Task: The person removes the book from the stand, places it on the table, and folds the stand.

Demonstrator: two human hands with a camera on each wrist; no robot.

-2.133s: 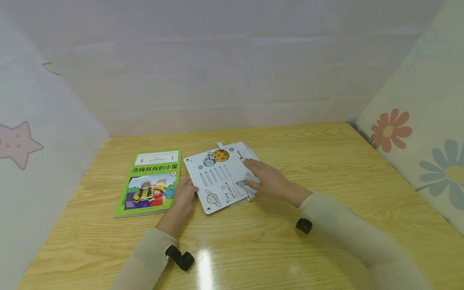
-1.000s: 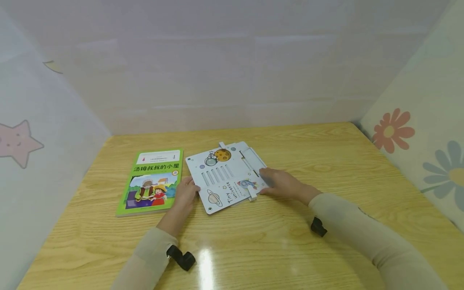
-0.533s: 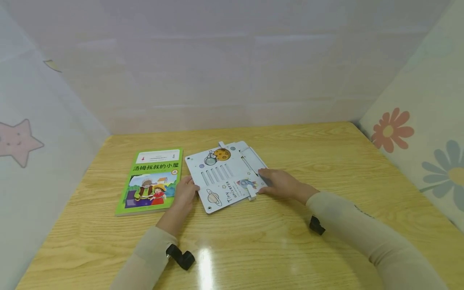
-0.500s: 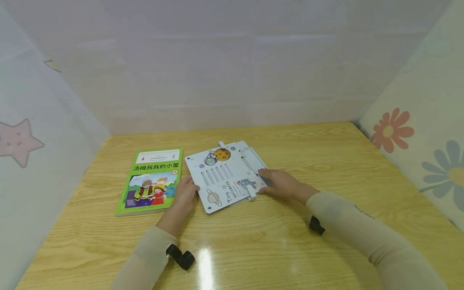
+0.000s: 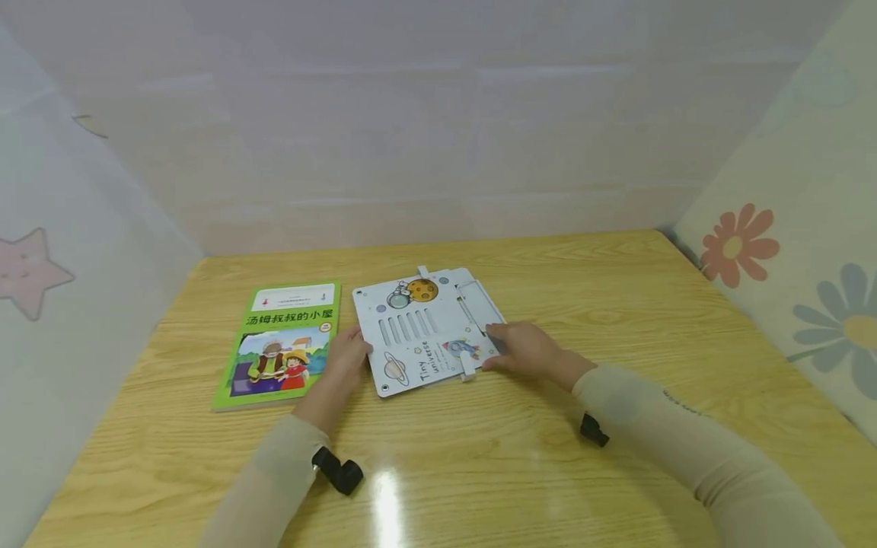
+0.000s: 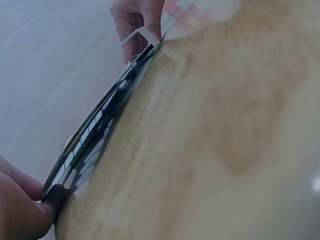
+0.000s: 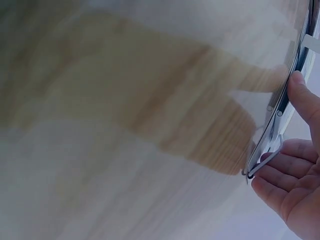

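A white book stand [image 5: 448, 313] printed with planets, an astronaut and "Tiny universe" lies folded nearly flat on the table, turned at an angle. My left hand [image 5: 348, 356] pinches its left edge; the left wrist view shows the thumb [image 6: 52, 200] on the rim. At the opposite edge my right hand [image 5: 526, 350] grips the stand beside the pale ledge and white clip. In the right wrist view the thumb [image 7: 303, 97] presses one edge and the fingers reach round a wire leg [image 7: 265, 161]. The stand's underside is hidden in the head view.
A green-bordered children's book [image 5: 281, 346] lies face up just left of the stand, close to my left hand. The wooden table [image 5: 466, 464] backs onto a white cloth wall [image 5: 438, 152], with patterned panels at both sides.
My right hand has moved from the top of the stand out to its right edge, uncovering the rocket and the ledge. The stand has turned slightly; the left hand keeps its hold.
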